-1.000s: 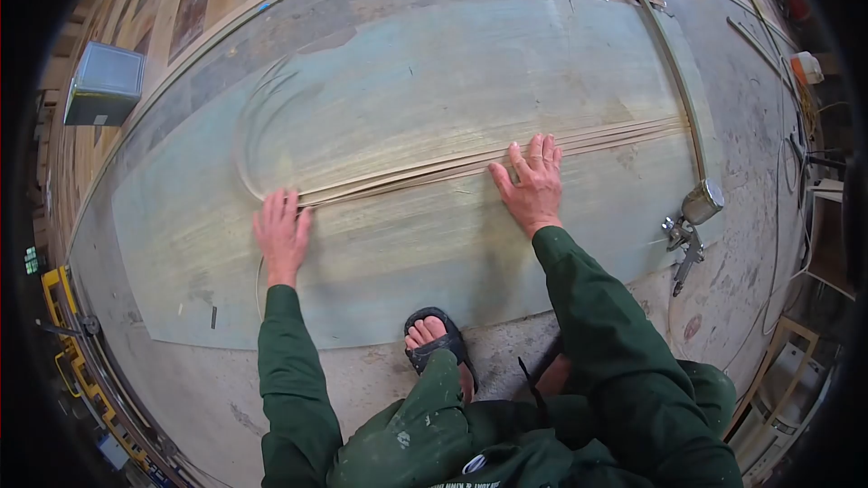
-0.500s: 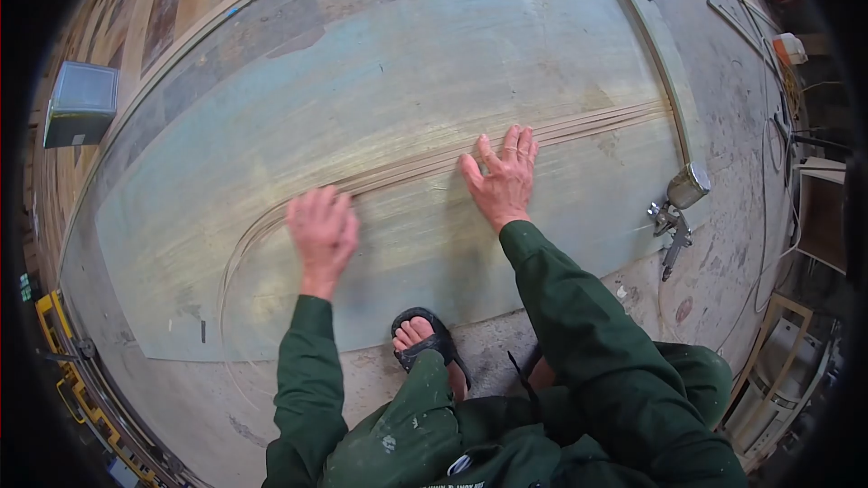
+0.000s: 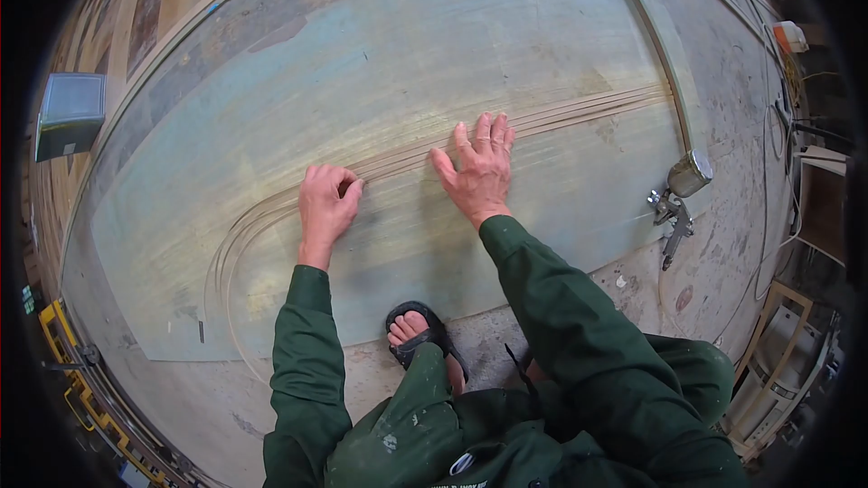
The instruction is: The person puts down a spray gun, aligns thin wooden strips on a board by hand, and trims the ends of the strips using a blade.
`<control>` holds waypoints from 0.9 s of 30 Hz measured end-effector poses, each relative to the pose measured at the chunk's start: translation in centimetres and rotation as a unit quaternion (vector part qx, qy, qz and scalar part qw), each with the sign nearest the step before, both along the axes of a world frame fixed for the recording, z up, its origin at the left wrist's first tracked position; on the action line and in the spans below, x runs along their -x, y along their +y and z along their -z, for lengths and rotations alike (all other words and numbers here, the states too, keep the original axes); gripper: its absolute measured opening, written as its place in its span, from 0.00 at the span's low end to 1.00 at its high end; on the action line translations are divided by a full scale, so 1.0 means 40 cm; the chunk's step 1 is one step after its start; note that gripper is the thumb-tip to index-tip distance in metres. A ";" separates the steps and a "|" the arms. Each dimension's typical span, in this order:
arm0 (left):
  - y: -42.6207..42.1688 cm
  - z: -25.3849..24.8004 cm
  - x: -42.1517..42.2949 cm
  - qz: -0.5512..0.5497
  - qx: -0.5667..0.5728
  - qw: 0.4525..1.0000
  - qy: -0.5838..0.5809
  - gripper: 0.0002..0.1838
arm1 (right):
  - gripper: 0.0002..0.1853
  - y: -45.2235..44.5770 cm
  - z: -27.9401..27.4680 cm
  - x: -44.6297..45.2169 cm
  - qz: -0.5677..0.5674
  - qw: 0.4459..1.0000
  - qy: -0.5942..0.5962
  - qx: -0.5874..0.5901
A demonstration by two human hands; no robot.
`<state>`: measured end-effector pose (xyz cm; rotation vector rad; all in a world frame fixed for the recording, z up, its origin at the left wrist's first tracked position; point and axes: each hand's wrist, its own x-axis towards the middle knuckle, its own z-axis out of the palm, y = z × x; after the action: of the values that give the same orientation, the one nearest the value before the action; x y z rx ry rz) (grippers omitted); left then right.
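Several long, thin brown strips [image 3: 579,111] lie side by side across a pale green sheet [image 3: 181,253]. At the left they fan apart and curve down toward me, with one end hanging past the sheet's near edge. My left hand [image 3: 325,206] is closed over the strips where the curve begins, thumb and forefinger pinched; its fingertips are partly hidden. Farther right, my right hand [image 3: 479,170] lies flat on the bundle, fingers spread, pressing from above. A long narrow bar [image 3: 653,32] crosses the strips' right end.
A spray gun [image 3: 674,217] with a metal cup rests at the sheet's right edge. A square metal can [image 3: 72,113] stands at far left by wooden boards [image 3: 136,27]. Yellow clamps or tools [image 3: 77,370] line the lower left; a hose [image 3: 764,154] runs down the right side.
My left hand, blurred before, has closed into a pinch on the strips. My right hand has slid left along them. The curved strips at the left are more spread out.
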<state>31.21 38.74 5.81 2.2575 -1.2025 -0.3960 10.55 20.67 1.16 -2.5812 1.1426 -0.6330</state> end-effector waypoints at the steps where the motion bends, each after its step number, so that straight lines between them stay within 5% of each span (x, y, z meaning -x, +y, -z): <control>1: -0.007 -0.004 -0.005 0.000 0.000 1.000 0.000 0.05 | 0.33 0.003 -0.003 -0.007 0.010 1.000 0.004 -0.004; 16: 0.012 -0.059 -0.003 -0.014 -0.108 0.991 0.079 0.13 | 0.34 0.006 -0.002 -0.006 0.001 1.000 0.016 0.018; 19: 0.022 -0.037 -0.006 -0.039 -0.104 0.984 0.138 0.14 | 0.35 0.006 -0.005 -0.005 -0.002 0.999 0.030 0.015; 24: 0.025 -0.024 -0.051 -0.115 -0.097 0.861 0.486 0.14 | 0.35 0.004 -0.011 0.002 -0.010 0.999 0.039 0.012; 27: 0.017 -0.015 -0.056 -0.095 -0.100 0.895 0.423 0.13 | 0.35 0.004 -0.017 -0.002 -0.013 0.999 0.044 0.009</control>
<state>33.44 39.40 6.42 1.9527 -0.4881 -1.3015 10.65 20.81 1.83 -2.6576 1.1331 -0.5308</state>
